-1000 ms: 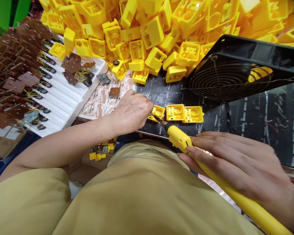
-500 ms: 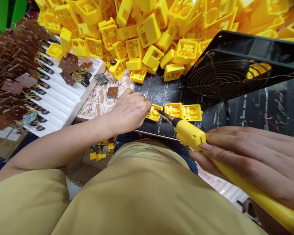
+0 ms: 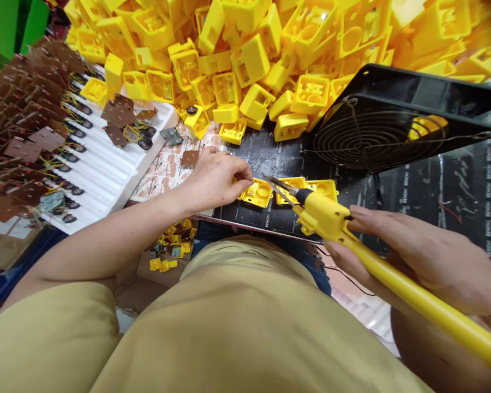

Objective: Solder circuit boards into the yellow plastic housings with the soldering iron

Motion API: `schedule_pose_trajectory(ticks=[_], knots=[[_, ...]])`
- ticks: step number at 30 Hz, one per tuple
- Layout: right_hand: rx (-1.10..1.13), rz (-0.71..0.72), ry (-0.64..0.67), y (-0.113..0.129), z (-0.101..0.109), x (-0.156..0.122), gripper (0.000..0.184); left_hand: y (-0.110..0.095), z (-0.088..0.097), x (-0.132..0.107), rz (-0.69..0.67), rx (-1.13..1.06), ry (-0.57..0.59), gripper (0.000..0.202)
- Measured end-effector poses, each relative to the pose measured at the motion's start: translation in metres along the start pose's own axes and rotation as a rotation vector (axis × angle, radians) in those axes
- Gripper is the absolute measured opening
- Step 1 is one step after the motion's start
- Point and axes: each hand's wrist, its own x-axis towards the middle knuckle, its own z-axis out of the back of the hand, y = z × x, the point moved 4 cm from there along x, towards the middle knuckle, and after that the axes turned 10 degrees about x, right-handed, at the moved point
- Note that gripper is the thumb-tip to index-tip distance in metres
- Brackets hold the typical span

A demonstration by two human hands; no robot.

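Note:
My right hand (image 3: 425,251) is wrapped around a yellow soldering iron (image 3: 327,213), its metal tip pointing left over the bench. That tip hovers near the right end of a small open yellow plastic housing (image 3: 257,193), apart from its floor as far as I can see. My left hand (image 3: 221,177) is closed in a pinch at the left edge of this housing; what the fingertips hold is hidden. Two more open housings (image 3: 323,189) lie in a row to the right, partly behind the iron.
Yellow housings (image 3: 249,60) are heaped along the back. A black fan (image 3: 368,131) stands at right. On the left, brown circuit boards (image 3: 28,142) with wires fill a white foam tray (image 3: 110,180). Below the bench edge sits a carton (image 3: 141,278) with yellow parts.
The soldering iron's tip has drawn back up and right from inside the left housing. My left hand has shifted slightly left, uncovering more of that housing.

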Motion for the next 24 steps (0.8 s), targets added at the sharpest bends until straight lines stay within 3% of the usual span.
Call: schedule_pose_trajectory(ticks=[3,8,13,16,21,24], knots=[[-0.017,0.036,-0.01,0.004,0.0,0.003,0.059,-0.004,0.003,-0.002,-0.03,-0.006,0.0,0.016],[0.006,0.021,-0.024,0.002,0.0,0.003,0.057,0.0,0.005,-0.01,0.022,-0.28,0.049,0.019],[0.084,-0.011,-0.006,0.0,-0.002,0.004,0.036,-0.005,0.003,-0.01,-0.021,0.044,-0.093,0.018],[0.07,-0.02,-0.006,0.0,-0.003,0.003,0.036,-0.008,0.0,-0.009,-0.059,0.162,-0.155,0.02],[0.129,0.023,-0.013,0.003,-0.005,0.004,0.044,-0.01,-0.002,-0.003,-0.105,0.217,-0.141,0.018],[0.162,0.024,0.056,0.005,-0.009,0.007,0.02,-0.011,0.0,0.002,-0.137,0.244,-0.104,0.018]])
